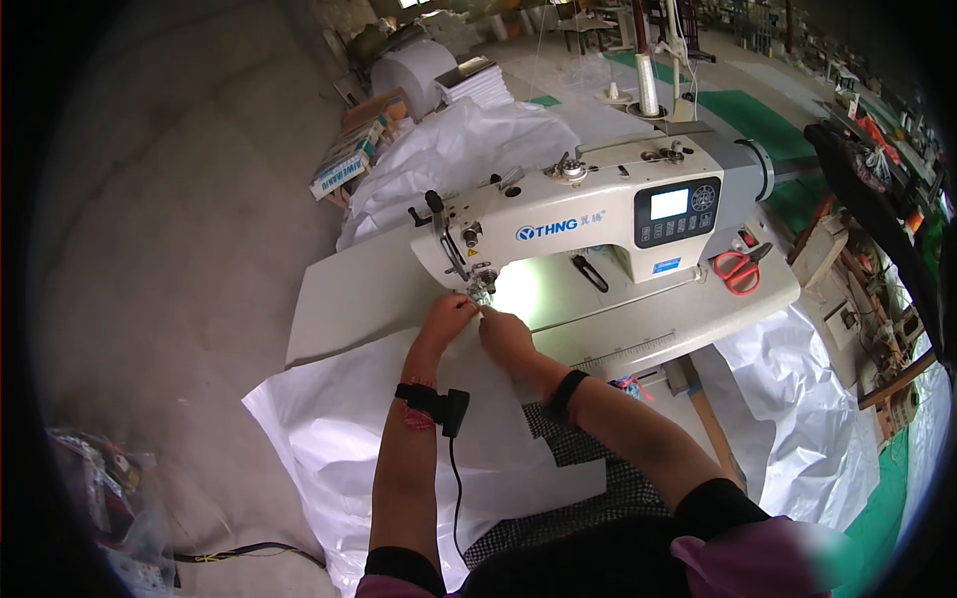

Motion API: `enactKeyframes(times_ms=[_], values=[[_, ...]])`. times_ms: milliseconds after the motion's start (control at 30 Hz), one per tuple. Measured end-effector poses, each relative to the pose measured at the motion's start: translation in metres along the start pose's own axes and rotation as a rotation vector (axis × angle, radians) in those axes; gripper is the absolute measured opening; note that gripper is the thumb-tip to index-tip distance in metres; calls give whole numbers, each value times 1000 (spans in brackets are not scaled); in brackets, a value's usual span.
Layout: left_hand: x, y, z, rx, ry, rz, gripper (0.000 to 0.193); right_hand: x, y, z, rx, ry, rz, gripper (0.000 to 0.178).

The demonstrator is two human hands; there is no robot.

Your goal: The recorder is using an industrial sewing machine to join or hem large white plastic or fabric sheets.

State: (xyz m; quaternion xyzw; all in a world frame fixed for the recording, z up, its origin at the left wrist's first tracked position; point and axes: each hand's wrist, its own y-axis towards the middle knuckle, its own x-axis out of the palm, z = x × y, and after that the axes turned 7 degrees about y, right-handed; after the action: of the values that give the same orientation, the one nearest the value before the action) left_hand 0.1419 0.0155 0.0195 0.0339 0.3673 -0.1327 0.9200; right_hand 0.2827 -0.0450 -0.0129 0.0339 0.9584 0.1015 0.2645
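A white sewing machine (558, 204) stands on a pale table, its lamp lighting the needle area. Just below the needle and presser foot, my left hand (452, 319) is closed with its fingertips drawn together. Close beside it on the right, my right hand (507, 341) is pinched, thumb and finger pointing at the presser foot. Whatever the fingertips hold is too small or hidden to make out. Under both forearms a large white plastic-like sheet (339, 409) spreads over the table's front edge and hangs toward my lap.
Red-handled scissors (736, 273) lie at the machine's right end. Black thread snips (590, 273) rest under its arm. Behind stands a thread cone (648, 88). More white sheeting (469, 149) is heaped beyond the table, and another crumpled sheet (793, 409) hangs at right.
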Motion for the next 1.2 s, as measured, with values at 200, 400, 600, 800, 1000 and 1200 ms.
enactKeyframes(times_ms=[200,400,600,800,1000,1200], values=[[3,-8,11,30,-125,-30,19,-5,-20,-2,-153,-364,-106,41],[10,-11,16,-171,-242,7,20,-6,-29,-1,-52,-22,-50,41],[8,-5,5,-129,-109,-180,19,-52,-103,2,453,435,-574,28],[1,-13,10,-86,-240,-153,24,-58,-35,19,-9,178,-61,29],[-2,-22,11,66,-380,-119,22,-30,14,30,-486,122,-472,19],[2,-8,5,77,-75,-86,24,-3,5,23,279,471,-223,19]])
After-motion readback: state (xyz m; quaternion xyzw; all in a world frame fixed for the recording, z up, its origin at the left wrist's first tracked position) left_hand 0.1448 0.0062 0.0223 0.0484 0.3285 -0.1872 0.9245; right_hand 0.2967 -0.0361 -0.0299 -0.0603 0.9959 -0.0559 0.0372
